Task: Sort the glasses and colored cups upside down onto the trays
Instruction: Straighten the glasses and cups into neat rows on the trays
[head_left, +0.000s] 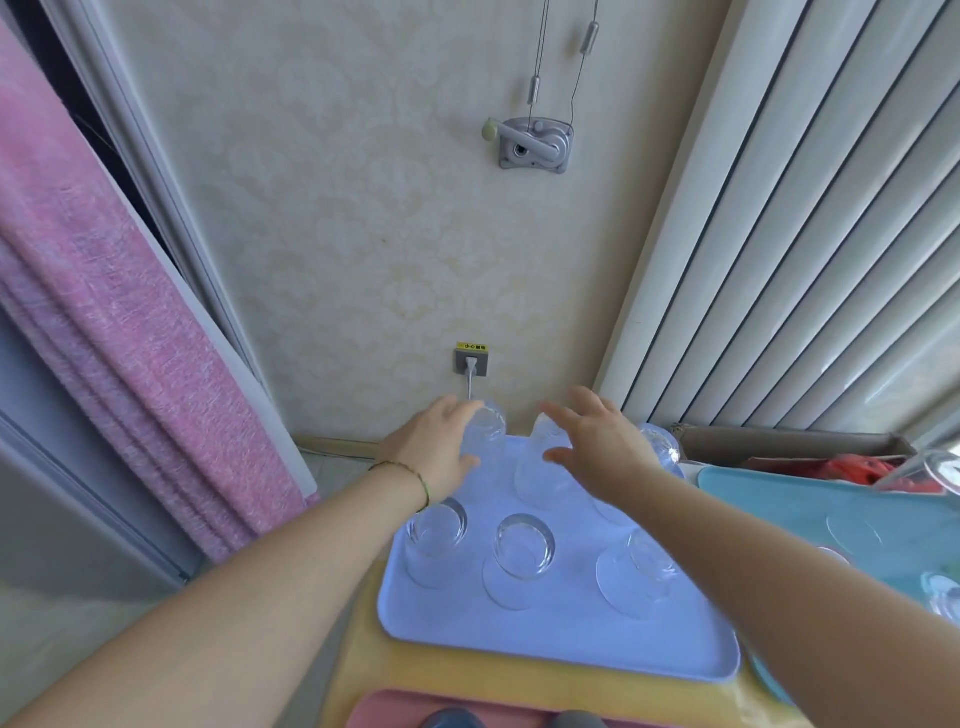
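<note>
A lavender tray (561, 639) lies on the yellow table and bears several clear glasses standing upside down, among them a front row at left (436, 540), middle (522, 551) and right (639, 571). My left hand (436, 447) reaches to the far-left glass (488, 431), with straight fingers over its top and the thumb below it. My right hand (597, 441) hovers with spread fingers beside the far-middle glass (540, 473). A third far glass (662, 447) shows behind my right wrist.
A teal tray (883, 499) with more clear glasses lies to the right. A pink tray (384, 709) at the near edge holds a blue cup (452, 719) and a grey cup (576, 719). A cardboard box (779, 441) stands behind; a wall and curtain are close.
</note>
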